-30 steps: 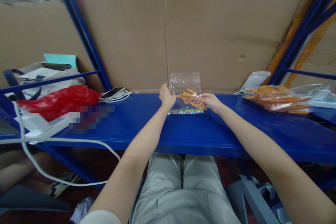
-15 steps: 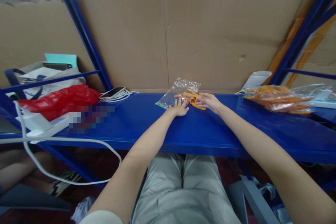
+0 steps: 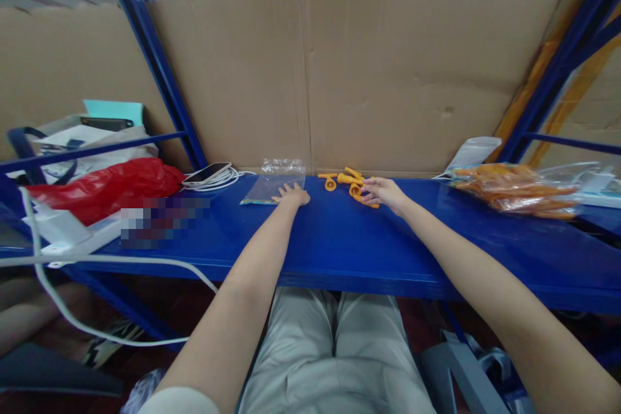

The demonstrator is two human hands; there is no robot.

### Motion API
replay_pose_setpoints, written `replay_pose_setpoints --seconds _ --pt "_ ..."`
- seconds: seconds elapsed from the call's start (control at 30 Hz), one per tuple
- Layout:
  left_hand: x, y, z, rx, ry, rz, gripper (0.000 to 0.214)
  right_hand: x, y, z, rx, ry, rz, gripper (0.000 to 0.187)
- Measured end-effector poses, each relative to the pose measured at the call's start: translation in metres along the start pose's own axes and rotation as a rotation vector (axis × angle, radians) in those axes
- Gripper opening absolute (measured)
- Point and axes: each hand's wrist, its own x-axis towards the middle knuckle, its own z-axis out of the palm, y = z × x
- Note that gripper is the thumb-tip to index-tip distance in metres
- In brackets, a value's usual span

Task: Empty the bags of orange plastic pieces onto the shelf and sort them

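Note:
My left hand (image 3: pixel 292 195) lies with fingers spread on the right part of a clear plastic bag (image 3: pixel 272 186), which rests flat near the back of the table. Several orange plastic parts (image 3: pixel 348 178), some tube-shaped and some with a round cup or ring end, sit in a loose group right of the bag. At the group's right edge, my right hand (image 3: pixel 385 194) has its fingers bent around an orange plastic part (image 3: pixel 356 191) with a ring-like end. Its fingertips partly cover that piece.
Clear bags of orange parts (image 3: pixel 514 189) lie at the right. To the left are a phone (image 3: pixel 208 173) with a coiled white cable, a red plastic bag (image 3: pixel 116 184) and a white power strip (image 3: pixel 92 239). Cardboard (image 3: pixel 388 77) walls the back of the blue table (image 3: pixel 359 252).
My left hand and the plastic bag have moved left, away from the orange parts. These now lie uncovered on the table. My right hand has stayed almost in place.

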Motion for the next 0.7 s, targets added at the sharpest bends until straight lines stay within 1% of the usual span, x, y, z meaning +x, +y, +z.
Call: replay_pose_setpoints --seconds 0.1,0.2,0.27,0.37,0.47,0.57,0.7 --pt "0.016 -0.019 -0.009 -0.016 0.012 -0.058 0.076 0.002 0.002 0.0 -0.022 0.006 -0.003 0.018" --pt "0.029 -0.038 -0.017 -0.021 0.031 -0.153 0.074 0.004 0.003 0.0 -0.037 -0.009 -0.013 0.016" --pt "0.036 -0.048 -0.021 -0.025 0.045 -0.167 0.071 0.005 0.004 0.0 -0.045 -0.02 -0.022 0.014" --pt "0.045 -0.059 -0.025 -0.031 0.047 -0.136 0.066 0.006 0.005 0.0 -0.051 -0.018 -0.025 0.014" --pt "0.055 -0.066 -0.026 -0.044 0.082 -0.11 0.064 0.007 0.005 0.0 -0.053 -0.018 -0.034 0.013" --pt "0.064 -0.072 -0.026 -0.042 0.105 -0.061 0.065 0.006 0.003 0.001 -0.053 -0.018 -0.043 0.014" --pt "0.068 -0.077 -0.027 0.001 0.099 -0.017 0.065 0.003 -0.002 0.004 -0.077 -0.007 -0.034 0.017"
